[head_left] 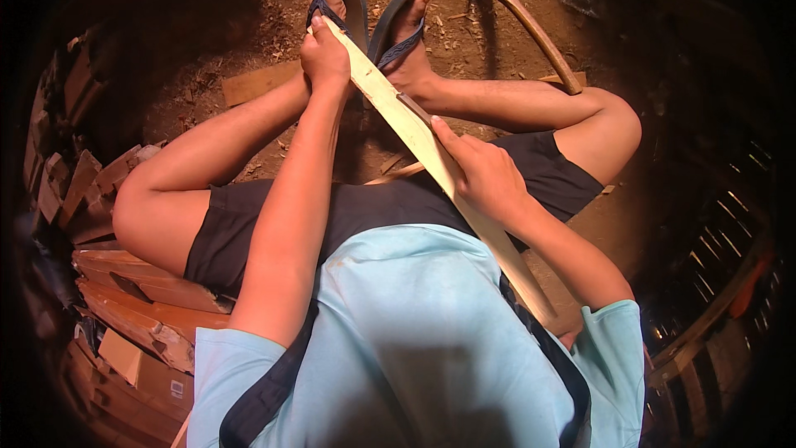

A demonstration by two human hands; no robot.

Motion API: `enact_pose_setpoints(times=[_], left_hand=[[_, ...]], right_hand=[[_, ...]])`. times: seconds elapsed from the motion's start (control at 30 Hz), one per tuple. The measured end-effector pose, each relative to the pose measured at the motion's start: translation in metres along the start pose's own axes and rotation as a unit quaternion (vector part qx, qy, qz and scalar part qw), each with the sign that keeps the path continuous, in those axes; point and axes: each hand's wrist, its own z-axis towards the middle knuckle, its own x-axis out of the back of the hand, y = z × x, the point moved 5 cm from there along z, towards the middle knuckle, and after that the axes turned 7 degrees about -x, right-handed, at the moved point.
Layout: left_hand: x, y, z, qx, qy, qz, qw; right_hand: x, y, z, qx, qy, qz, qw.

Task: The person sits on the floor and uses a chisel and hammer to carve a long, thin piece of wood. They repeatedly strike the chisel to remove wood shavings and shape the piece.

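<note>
Head camera, and we're over a dirt floor (456, 50) scattered with wood chips, a wood pile (145, 282) stacked off to the left. Star of the show: the pale board (404, 120), slanting across the lap from the feet to the right side of the body, presumably so the body backs its near end. Lower left, a brown box-like thing (166, 377) with a white label; what's inside, if anything, I can't tell. Up top right, an axe-like tool (535, 29) lies with its handle end by the right knee. Left hand (326, 62) is curled firmly round the board's far end, likely steadying it. Right hand (489, 174) is closed on a narrow dark tool (413, 106), forefinger stretched along it, probably for control against the board's edge.
</note>
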Motion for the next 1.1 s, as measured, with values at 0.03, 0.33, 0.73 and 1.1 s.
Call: enact_pose_setpoints(times=[0.03,0.33,0.73,1.1], left_hand=[[-0.001,0.000,0.000,0.000,-0.005,-0.007,1.000],[-0.003,-0.002,0.000,0.026,-0.009,-0.016,0.999],[-0.002,0.003,-0.003,0.030,-0.025,-0.040,0.998],[-0.015,-0.016,-0.004,0.090,-0.058,-0.298,0.948]], right_hand=[[0.001,0.000,0.001,0.010,0.008,0.019,1.000],[-0.003,-0.015,-0.006,-0.056,0.011,-0.130,0.990],[0.002,0.000,0.003,-0.009,-0.031,0.043,0.999],[0.013,-0.023,-0.012,-0.027,0.061,-0.092,0.994]])
